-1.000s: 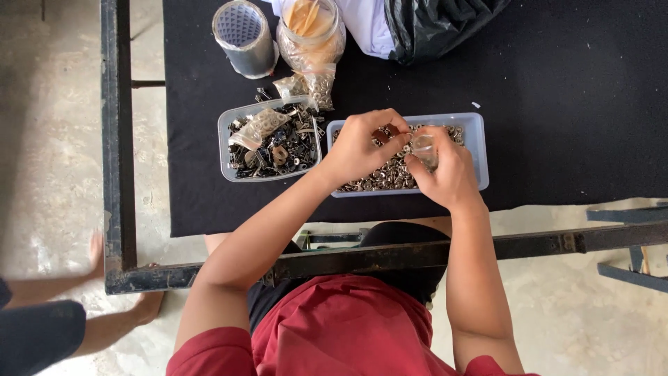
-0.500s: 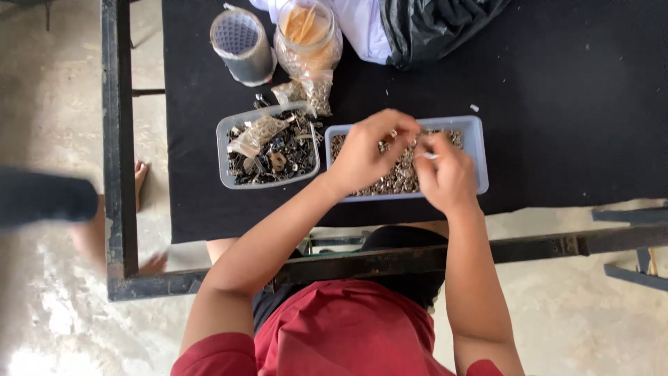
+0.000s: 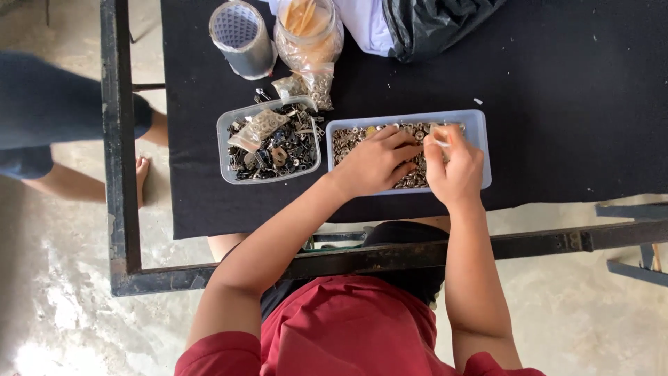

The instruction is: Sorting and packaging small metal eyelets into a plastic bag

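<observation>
A pale blue rectangular tray (image 3: 479,132) full of small metal pieces lies on the black cloth-covered table (image 3: 557,97). My left hand (image 3: 374,164) rests palm down in the tray, fingers curled over the pieces. My right hand (image 3: 454,167) is beside it on the right, fingers pinched on a small clear bag (image 3: 438,131) at the tray's far edge. To the left stands a clear tub (image 3: 224,150) of dark mixed hardware with little bags on top.
A mesh-topped grey cup (image 3: 242,38) and a clear jar with a bag of small parts (image 3: 309,43) stand at the back. A black plastic bag (image 3: 438,24) lies back right. The black metal table frame (image 3: 115,139) runs around. Another person's leg (image 3: 62,132) stands at left.
Both hands stayed over the blue tray, shifting slightly. The other person's leg has moved in along the left side of the table.
</observation>
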